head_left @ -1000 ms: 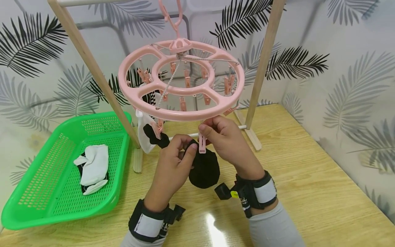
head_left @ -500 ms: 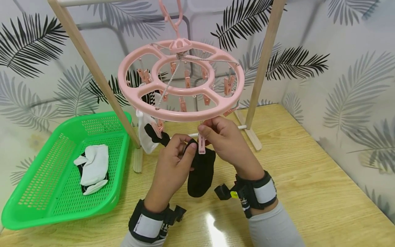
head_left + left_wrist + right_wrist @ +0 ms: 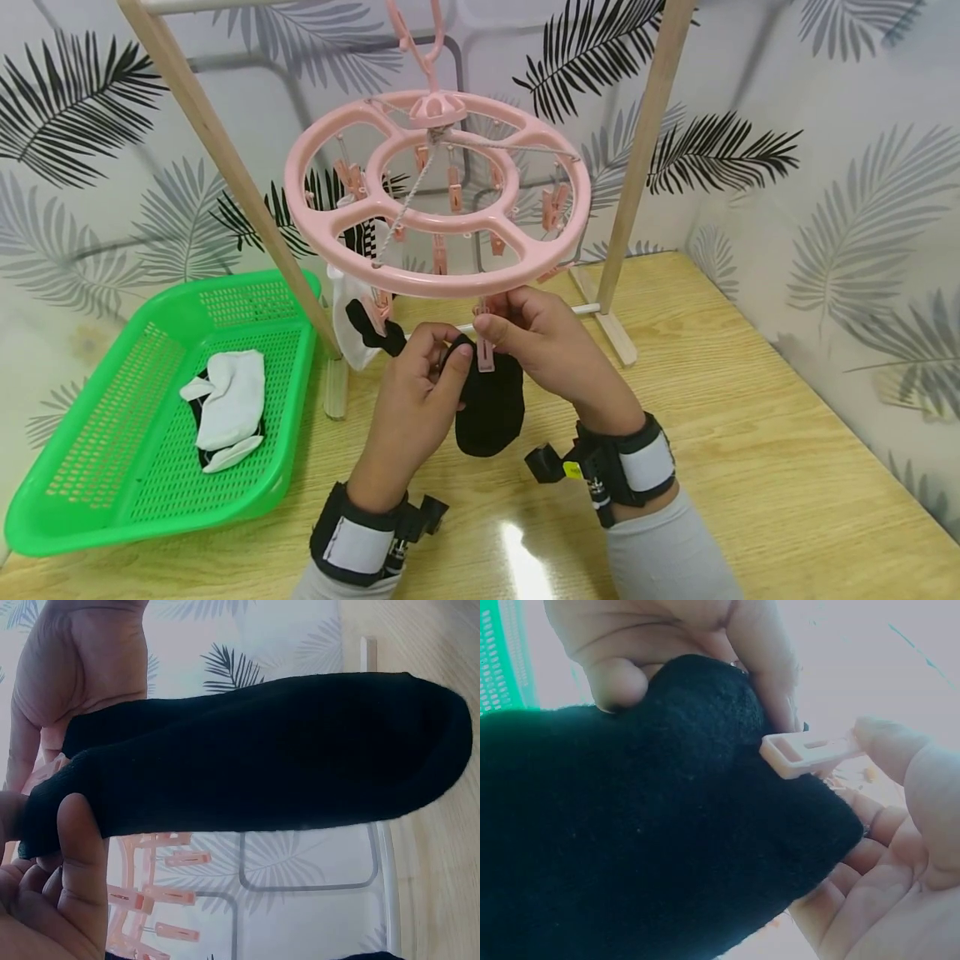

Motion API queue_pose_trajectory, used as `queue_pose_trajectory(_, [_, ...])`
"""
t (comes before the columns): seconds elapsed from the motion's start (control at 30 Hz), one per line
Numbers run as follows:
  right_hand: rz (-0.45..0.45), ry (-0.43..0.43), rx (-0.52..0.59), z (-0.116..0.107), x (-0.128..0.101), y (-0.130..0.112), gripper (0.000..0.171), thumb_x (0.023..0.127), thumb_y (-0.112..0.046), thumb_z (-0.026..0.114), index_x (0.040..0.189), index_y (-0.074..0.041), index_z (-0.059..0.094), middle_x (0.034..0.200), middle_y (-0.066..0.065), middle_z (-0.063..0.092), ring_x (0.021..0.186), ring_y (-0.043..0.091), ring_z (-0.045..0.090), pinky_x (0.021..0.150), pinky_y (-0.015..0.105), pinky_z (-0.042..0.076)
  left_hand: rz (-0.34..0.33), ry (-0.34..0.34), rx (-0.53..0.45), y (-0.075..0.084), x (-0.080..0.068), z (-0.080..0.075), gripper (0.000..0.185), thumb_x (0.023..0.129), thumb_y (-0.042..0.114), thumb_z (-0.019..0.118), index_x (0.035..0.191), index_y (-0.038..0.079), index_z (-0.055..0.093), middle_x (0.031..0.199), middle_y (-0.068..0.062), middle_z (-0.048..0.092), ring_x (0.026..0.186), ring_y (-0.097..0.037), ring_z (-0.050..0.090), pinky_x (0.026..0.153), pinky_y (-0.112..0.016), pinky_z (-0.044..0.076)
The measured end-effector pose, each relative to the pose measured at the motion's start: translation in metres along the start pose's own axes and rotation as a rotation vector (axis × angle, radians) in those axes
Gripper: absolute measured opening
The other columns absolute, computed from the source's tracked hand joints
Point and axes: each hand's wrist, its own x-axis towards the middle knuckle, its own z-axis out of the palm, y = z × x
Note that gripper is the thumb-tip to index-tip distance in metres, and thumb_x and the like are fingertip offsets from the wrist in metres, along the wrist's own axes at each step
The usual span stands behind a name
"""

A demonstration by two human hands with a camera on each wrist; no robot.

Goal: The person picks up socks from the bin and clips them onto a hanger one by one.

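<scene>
Below the pink hanger (image 3: 442, 286), left hand (image 3: 415, 383) pinches black sock (image 3: 491, 421) near its top edge, fingers together on fabric; right hand (image 3: 545, 352), further right, has fingers clamped on peg (image 3: 486, 357). Sock could drop if left fingers release before peg bites enough cloth. Sock: plain black, soft, rounded end lowest.

Tabletop (image 3: 787, 467): yellowish wood grain, glossy, with a bright streak of glare toward the near side.
Green plastic basket (image 3: 161, 492): perforated, upright on the left part of the tabletop.
Rack's left foot (image 3: 335, 393): pale wooden bar, flat on the tabletop, just right of the basket.
Rack's right foot (image 3: 617, 340): matching bar, toward the back, well apart from the basket.
</scene>
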Motion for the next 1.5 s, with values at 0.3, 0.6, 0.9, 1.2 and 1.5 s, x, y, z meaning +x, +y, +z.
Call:
queue_pose_trajectory(0.3, [-0.011, -0.008, 0.01, 0.0, 0.0, 0.002, 0.01, 0.1, -0.007, 0.059, 0.104, 0.002, 0.06, 0.087, 0.011, 0.054, 0.076, 0.023, 0.053, 0.067, 0.03, 0.046, 0.033, 0.016, 0.081, -0.004, 0.0, -0.003, 0.014, 0.099, 0.014, 0.062, 0.11, 0.007, 0.059, 0.068, 0.0, 0.054, 0.053, -0.012, 0.052, 0.049, -0.027, 0.044])
queue_pose_trajectory(0.6, [-0.008, 0.0, 0.03, -0.001, 0.0, 0.002, 0.01, 0.099, -0.006, 0.059, 0.106, 0.002, 0.06, 0.089, 0.012, 0.056, 0.077, 0.025, 0.055, 0.068, 0.033, 0.047, 0.123, 0.077, 0.17, -0.004, 0.002, -0.01, 0.018, 0.093, 0.015, 0.068, 0.106, 0.004, 0.062, 0.094, -0.005, 0.067, 0.085, -0.014, 0.065, 0.065, -0.035, 0.054])
queue_pose_trajectory(0.9, [-0.02, 0.001, 0.036, -0.003, 0.0, 0.003, 0.014, 0.099, -0.007, 0.06, 0.108, 0.003, 0.06, 0.091, 0.012, 0.058, 0.079, 0.025, 0.057, 0.07, 0.031, 0.048, 0.435, 0.226, 0.281, 0.008, 0.003, -0.023, 0.014, 0.091, 0.015, 0.066, 0.095, 0.002, 0.064, 0.087, -0.009, 0.065, 0.075, -0.017, 0.06, 0.053, -0.032, 0.052])
queue_pose_trajectory(1.2, [-0.022, -0.028, 0.07, -0.002, 0.001, 0.005, 0.015, 0.1, -0.009, 0.059, 0.108, 0.004, 0.059, 0.091, 0.014, 0.058, 0.078, 0.027, 0.059, 0.071, 0.032, 0.05, 0.724, 0.353, 0.396, 0.04, 0.012, -0.031, 0.024, 0.095, 0.019, 0.059, 0.085, -0.001, 0.066, 0.095, -0.018, 0.062, 0.087, -0.031, 0.06, 0.071, -0.037, 0.051])
queue_pose_trajectory(1.5, [-0.019, -0.05, 0.083, -0.001, 0.001, 0.004, 0.02, 0.1, -0.009, 0.059, 0.116, 0.003, 0.058, 0.092, 0.014, 0.057, 0.08, 0.028, 0.059, 0.074, 0.034, 0.051, 0.643, 0.228, 0.733, 0.059, 0.035, -0.035, 0.027, 0.092, 0.017, 0.068, 0.112, -0.001, 0.072, 0.11, -0.018, 0.066, 0.104, -0.037, 0.055, 0.094, -0.043, 0.047])
